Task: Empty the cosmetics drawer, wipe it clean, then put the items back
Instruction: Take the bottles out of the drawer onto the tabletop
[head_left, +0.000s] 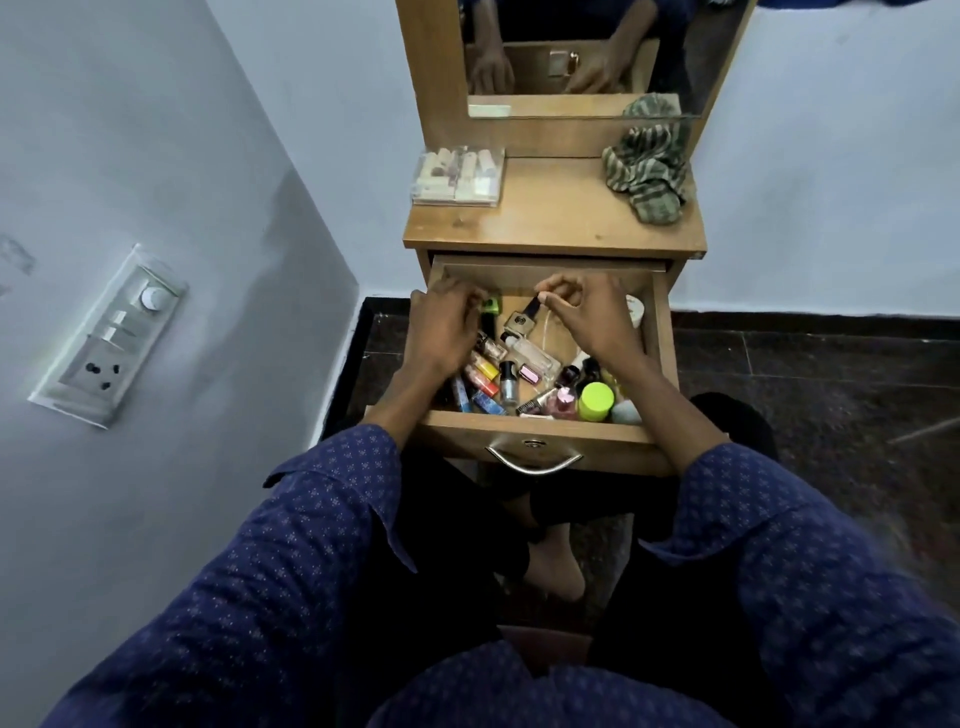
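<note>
The wooden drawer (540, 434) is pulled out and holds several cosmetics: nail polish bottles, a clear perfume bottle (530, 356), a pink bottle (565, 404) and a lime-lidded jar (596, 401). Both my hands are inside it near the back. My right hand (589, 317) pinches the black cap of a small square bottle (519, 321) between thumb and forefinger. My left hand (447, 325) has its fingers curled at a small green-topped item (491, 305); whether it holds that item is hidden.
On the dresser top (556, 223) stand a clear box of small cosmetics (458, 176) at the left and a crumpled striped cloth (647, 166) at the right. A mirror (576, 52) rises behind. A wall with a switch panel (111, 335) is close on the left.
</note>
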